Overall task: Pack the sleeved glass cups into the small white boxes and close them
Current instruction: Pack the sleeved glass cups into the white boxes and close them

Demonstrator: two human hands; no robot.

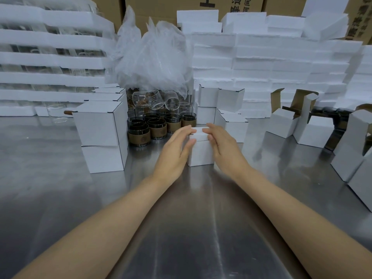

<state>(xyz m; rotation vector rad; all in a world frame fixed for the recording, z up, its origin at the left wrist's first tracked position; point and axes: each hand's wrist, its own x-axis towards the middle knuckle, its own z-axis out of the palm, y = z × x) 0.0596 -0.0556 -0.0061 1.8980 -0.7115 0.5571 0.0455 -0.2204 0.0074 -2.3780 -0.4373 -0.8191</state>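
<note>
Item under handling: one small white box (201, 155), upright on the steel bench (181, 228), centre of view, just in front of the cup group. The lid flap is seen folded down over the top; contents cannot be seen.

L. hand (175, 150) is laid against the box's left side. Its fingers (184, 130) are held straight and close together, tips at the top edge, thumb touching the front face. R. hand (225, 146) is laid against the right side likewise – fingers (211, 126) straight, together, tips resting on the lid, thumb on the front upper edge. No curl round the box is noted on either hand; the box is pressed between the two, not gripped.

Sleeved glass cups (153, 128) – approx. a dozen, brown sleeves – are grouped behind the box, touching one another. Bare glasses (161, 99) are piled on them, tilted. A heap of clear plastic bags (153, 57) is seen above these.

Closed boxes (98, 125) are stacked at left, beside the cups; more are stacked behind the right hand. Open boxes (281, 125), flaps up, are stood at right, well apart from the hands.

Rear: foam trays (50, 61) holding glassware at left, foam slabs (271, 57) at right, brown cartons (171, 5) behind.
</note>
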